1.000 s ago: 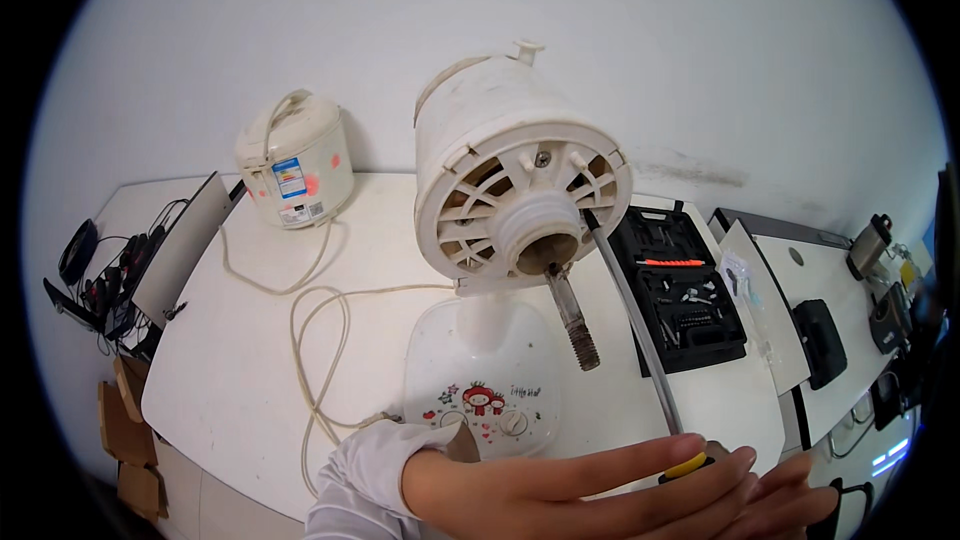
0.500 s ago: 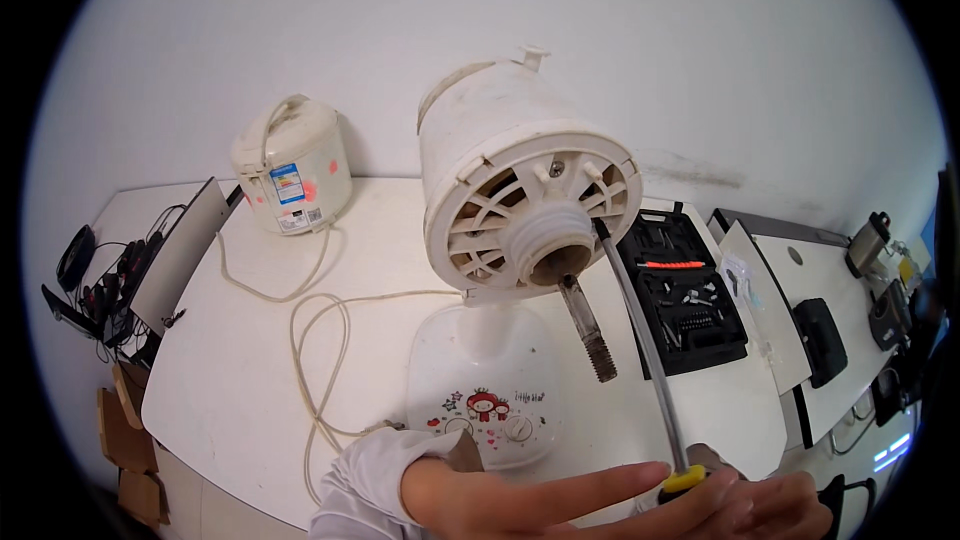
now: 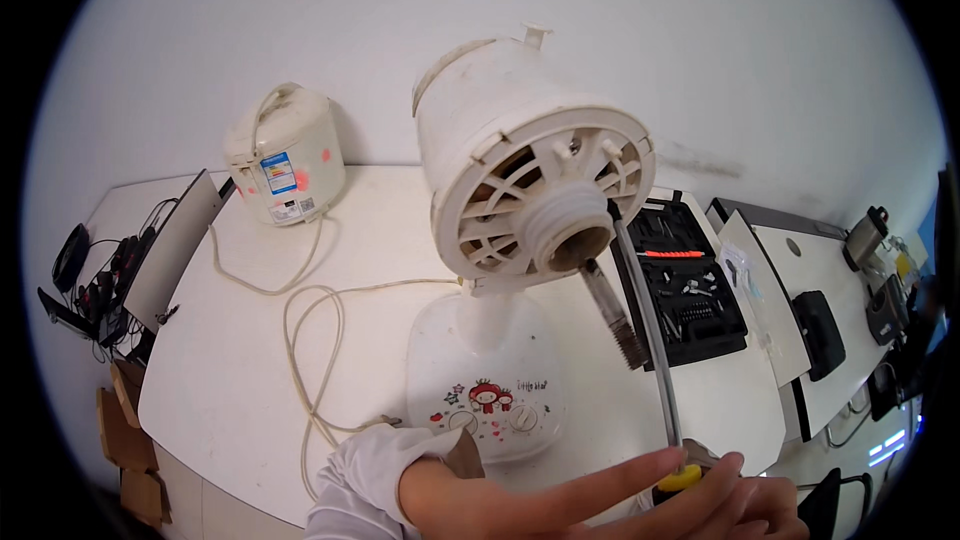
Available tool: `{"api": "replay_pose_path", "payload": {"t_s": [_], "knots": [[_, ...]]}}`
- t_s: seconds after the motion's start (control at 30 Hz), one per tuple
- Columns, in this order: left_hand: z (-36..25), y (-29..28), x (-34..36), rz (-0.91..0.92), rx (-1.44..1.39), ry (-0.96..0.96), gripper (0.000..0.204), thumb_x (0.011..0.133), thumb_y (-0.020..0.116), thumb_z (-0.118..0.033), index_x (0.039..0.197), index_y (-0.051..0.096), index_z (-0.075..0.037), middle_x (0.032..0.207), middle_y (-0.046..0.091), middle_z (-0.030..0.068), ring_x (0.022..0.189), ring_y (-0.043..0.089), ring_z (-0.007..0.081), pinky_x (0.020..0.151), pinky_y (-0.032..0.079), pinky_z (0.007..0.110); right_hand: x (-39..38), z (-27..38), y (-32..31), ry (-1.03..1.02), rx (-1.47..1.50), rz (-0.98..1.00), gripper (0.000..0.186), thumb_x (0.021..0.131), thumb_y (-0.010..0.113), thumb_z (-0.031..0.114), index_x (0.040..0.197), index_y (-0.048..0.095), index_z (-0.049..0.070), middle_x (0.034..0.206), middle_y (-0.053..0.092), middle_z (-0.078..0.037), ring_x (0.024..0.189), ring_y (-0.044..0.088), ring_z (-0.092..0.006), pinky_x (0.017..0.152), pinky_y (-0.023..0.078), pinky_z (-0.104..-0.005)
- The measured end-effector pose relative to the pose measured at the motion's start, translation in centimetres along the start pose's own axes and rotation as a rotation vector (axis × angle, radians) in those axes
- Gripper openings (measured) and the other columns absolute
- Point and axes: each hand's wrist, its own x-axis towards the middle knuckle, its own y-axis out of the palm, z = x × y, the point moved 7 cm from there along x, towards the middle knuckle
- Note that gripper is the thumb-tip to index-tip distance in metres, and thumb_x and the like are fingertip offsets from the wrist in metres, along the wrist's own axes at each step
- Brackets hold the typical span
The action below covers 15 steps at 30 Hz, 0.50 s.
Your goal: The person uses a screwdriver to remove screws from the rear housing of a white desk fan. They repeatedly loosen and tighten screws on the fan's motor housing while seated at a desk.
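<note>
My left hand (image 3: 570, 490) is closed around the yellow-and-black handle of a screwdriver (image 3: 655, 350), fingers crossing it at the lower right. Fingers apparently from my right hand (image 3: 770, 505) show beside it, mostly hidden, their hold unclear. The screwdriver’s long shaft reaches up to the slotted end face of a white fan motor housing (image 3: 480, 100), beside its round central collar; its tip is hidden. From that collar a worn threaded spindle (image 3: 612, 315) points down. The housing stands on a white base (image 3: 530, 350) with red cartoon figures and two dials.
A white rice cooker (image 3: 280, 165) sits back left; loose cords curve over the table (image 3: 210, 380). An open black tool case (image 3: 690, 305) lies right of the fan. Side desks carry tangled cables (image 3: 115, 290), a metal flask (image 3: 865, 240) and dark items. Cardboard (image 3: 125, 440) is at lower left.
The motor housing has shifted right, its spindle with it. The screwdriver’s tip has moved right and its handle slightly down; the fingertips at far right have drawn leftward.
</note>
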Motion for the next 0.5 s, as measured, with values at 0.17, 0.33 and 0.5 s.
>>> {"api": "replay_pose_path", "payload": {"t_s": [0.17, 0.33, 0.5], "knots": [[-3.5, 2.1, -3.2, 0.089, 0.128, -0.134, 0.017, 0.09, 0.053, -0.018, 0.09, 0.069, -0.014, 0.089, 0.069, -0.0077, 0.087, 0.065, 0.0046, 0.076, 0.053, 0.025, -0.2, -0.7, -1.3, -0.264, 0.224, -0.069, 0.008, 0.09, 0.058, 0.026, 0.091, 0.053, 0.021, 0.086, 0.055, 0.008, 0.072, 0.046, -0.01, 0.058, 0.043, -0.0201], [0.5, 0.2, 0.1, 0.118, -0.019, 0.05, 0.019, 0.091, 0.051, -0.019, 0.097, 0.069, -0.012, 0.096, 0.069, -0.0058, 0.09, 0.065, 0.0069, 0.083, 0.051, 0.028, 0.0, -0.5, -1.0, -0.047, 0.081, 0.114, 0.008, 0.088, 0.06, 0.024, 0.094, 0.055, 0.022, 0.089, 0.057, 0.007, 0.075, 0.049, -0.0136, 0.06, 0.043, -0.021], [0.5, 1.2, -0.6, 0.083, -0.082, -0.001, 0.017, 0.09, 0.054, -0.022, 0.097, 0.068, -0.013, 0.096, 0.07, -0.006, 0.091, 0.065, 0.0061, 0.082, 0.049, 0.027, 0.2, -0.7, -4.4, -0.649, 0.762, -0.049, 0.031, 0.088, 0.061, 0.017, 0.117, 0.05, 0.017, 0.094, 0.055, 0.001, 0.076, 0.059, -0.0189, 0.06, 0.049, -0.0255]]}}
